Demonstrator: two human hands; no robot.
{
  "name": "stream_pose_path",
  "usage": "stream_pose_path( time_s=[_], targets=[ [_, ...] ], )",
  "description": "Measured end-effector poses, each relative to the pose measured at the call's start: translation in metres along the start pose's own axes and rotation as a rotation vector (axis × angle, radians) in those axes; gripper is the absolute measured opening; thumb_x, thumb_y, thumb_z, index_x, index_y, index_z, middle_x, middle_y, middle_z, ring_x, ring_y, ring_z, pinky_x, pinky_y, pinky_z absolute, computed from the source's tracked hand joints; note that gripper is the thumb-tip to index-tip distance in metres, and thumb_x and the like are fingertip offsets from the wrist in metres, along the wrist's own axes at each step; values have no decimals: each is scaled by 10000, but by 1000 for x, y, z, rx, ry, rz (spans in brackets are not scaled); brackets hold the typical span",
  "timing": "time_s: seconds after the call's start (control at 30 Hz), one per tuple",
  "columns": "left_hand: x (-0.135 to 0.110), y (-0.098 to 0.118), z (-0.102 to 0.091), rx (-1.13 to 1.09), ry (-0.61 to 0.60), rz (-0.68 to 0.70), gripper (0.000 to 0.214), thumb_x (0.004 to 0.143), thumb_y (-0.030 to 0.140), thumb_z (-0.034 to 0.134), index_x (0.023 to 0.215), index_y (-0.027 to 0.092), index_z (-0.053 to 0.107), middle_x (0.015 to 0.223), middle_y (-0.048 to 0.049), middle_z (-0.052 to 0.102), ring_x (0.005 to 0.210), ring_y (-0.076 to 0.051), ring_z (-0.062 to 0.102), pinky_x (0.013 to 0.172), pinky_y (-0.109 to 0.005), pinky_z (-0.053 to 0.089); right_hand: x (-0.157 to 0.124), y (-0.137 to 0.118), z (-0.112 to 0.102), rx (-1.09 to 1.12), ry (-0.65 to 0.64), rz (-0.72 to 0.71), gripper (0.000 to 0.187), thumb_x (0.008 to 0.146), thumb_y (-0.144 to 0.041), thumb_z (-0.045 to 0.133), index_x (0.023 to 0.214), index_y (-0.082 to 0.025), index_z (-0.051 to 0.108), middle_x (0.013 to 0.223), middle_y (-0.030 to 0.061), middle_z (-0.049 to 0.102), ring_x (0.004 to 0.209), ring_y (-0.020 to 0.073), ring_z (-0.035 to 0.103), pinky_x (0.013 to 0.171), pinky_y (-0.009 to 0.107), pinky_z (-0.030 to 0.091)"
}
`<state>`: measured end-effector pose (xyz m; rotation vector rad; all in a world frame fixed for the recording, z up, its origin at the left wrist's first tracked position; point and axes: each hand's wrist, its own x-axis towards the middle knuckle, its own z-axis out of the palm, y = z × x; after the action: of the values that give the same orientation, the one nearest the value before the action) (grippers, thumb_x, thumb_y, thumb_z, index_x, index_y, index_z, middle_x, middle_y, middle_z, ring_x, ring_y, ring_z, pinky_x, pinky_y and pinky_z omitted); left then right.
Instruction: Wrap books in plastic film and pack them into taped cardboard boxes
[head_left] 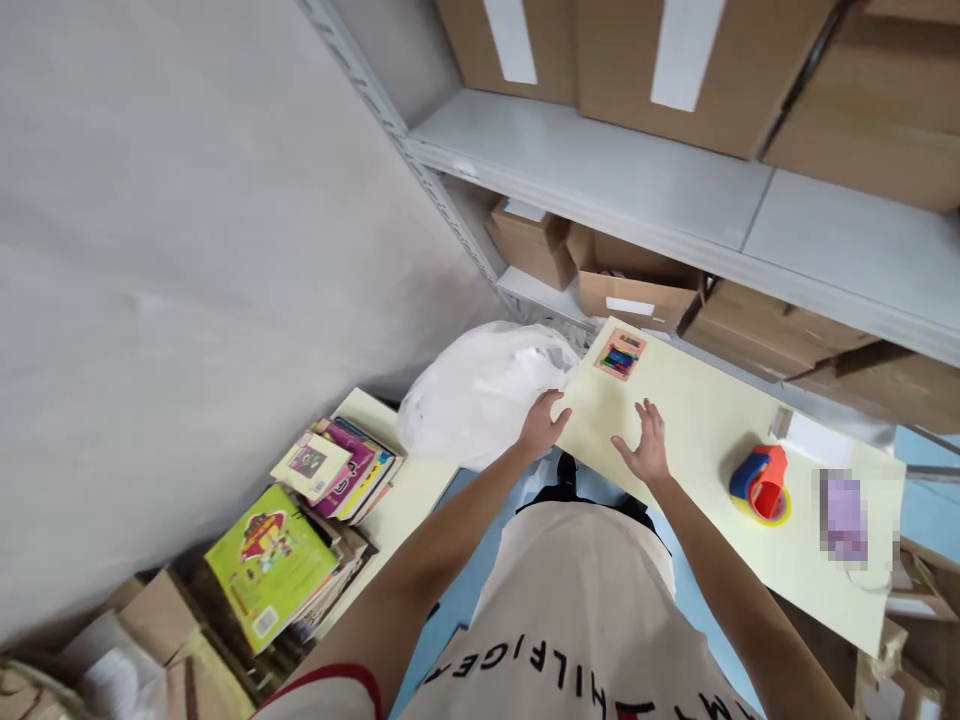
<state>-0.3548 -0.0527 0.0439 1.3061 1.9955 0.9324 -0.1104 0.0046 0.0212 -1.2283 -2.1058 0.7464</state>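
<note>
My left hand hovers at the left end of a pale yellow table, fingers apart and holding nothing. Over the table's near edge, my right hand is also empty, with thumb and fingers spread. Beyond both hands, a small pink card or booklet with a dark, colourful picture lies flat near the table's far left corner. To the right of my right hand stands a red and blue tape dispenser with a yellow-edged roll.
A white plastic bag bulges left of the table. Stacked books and a green book lie farther left. Metal shelving with cardboard boxes rises behind. A white box and a blurred purple item sit on the table's right.
</note>
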Motion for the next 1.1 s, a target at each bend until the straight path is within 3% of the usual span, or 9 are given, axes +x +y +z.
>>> stream_pose_path(
  time_s=[0.13, 0.23, 0.37, 0.5, 0.57, 0.63, 0.77, 0.9, 1.1],
  targets=[
    [8, -49, -66, 124, 95, -70, 363, 819, 334, 604, 1152, 191, 609, 1346, -171, 587, 1346, -354, 474, 1138, -539, 365, 46, -48, 62, 3, -260, -106, 539, 785, -542, 686, 1201, -203, 637, 1475, 169, 488, 1402, 377, 394, 1134, 608, 342],
    [21, -75, -97, 167, 113, -116, 431, 789, 291, 624, 1203, 175, 600, 1376, -193, 568, 1340, -384, 471, 1129, -553, 358, 77, -79, 102, -37, -442, -153, 392, 792, -407, 712, 1122, -196, 700, 1464, 160, 517, 1397, 359, 418, 1151, 558, 348],
    [43, -90, -107, 106, 75, -122, 471, 776, 287, 647, 1230, 169, 603, 1321, -196, 613, 1292, -393, 507, 1105, -547, 361, 108, -108, 140, -171, -594, -166, 332, 798, -306, 715, 1111, -197, 730, 1545, 139, 430, 1449, 382, 340, 1185, 584, 256],
    [51, -88, -101, 171, 31, -131, 180, 826, 247, 583, 968, 216, 690, 1030, -144, 723, 1144, -361, 592, 1112, -583, 272, 122, -126, 158, -302, -709, -164, 369, 786, -247, 732, 1154, -214, 726, 1613, 108, 311, 1490, 404, 238, 1189, 639, 167],
    [47, -83, -102, 232, -2, -87, 173, 857, 203, 511, 829, 232, 678, 931, -115, 727, 1100, -331, 606, 1119, -589, 219, 124, -132, 159, -312, -748, -188, 387, 793, -182, 705, 1178, -222, 716, 1584, 103, 373, 1486, 378, 264, 1191, 640, 161],
    [40, -79, -108, 256, -21, -19, 227, 871, 178, 458, 797, 237, 664, 942, -104, 726, 1094, -312, 611, 1121, -577, 193, 127, -137, 156, -277, -755, -218, 388, 819, -115, 633, 1178, -239, 713, 1477, 94, 529, 1438, 335, 378, 1193, 638, 165],
    [31, -74, -126, 278, -21, -14, 243, 840, 174, 473, 960, 252, 670, 935, -97, 736, 987, -307, 651, 1109, -590, 166, 132, -144, 139, -107, -648, -241, 323, 862, -98, 532, 1013, -265, 763, 1150, 56, 742, 1185, 258, 635, 1194, 609, 219],
    [34, -68, -146, 334, -63, -28, 196, 789, 192, 539, 904, 262, 682, 822, -71, 732, 914, -311, 650, 1090, -635, 154, 137, -149, 111, 92, -461, -247, 227, 883, -208, 557, 859, -277, 772, 942, 33, 773, 940, 216, 715, 1142, 539, 363],
    [54, -36, -170, 313, -123, 139, 30, 672, 229, 687, 662, 247, 665, 816, -68, 710, 1093, -365, 545, 1093, -689, 84, 138, -159, 58, 259, -207, -262, 204, 876, -328, 581, 774, -275, 749, 809, 15, 759, 755, 185, 705, 1046, 492, 475]
  ],
)
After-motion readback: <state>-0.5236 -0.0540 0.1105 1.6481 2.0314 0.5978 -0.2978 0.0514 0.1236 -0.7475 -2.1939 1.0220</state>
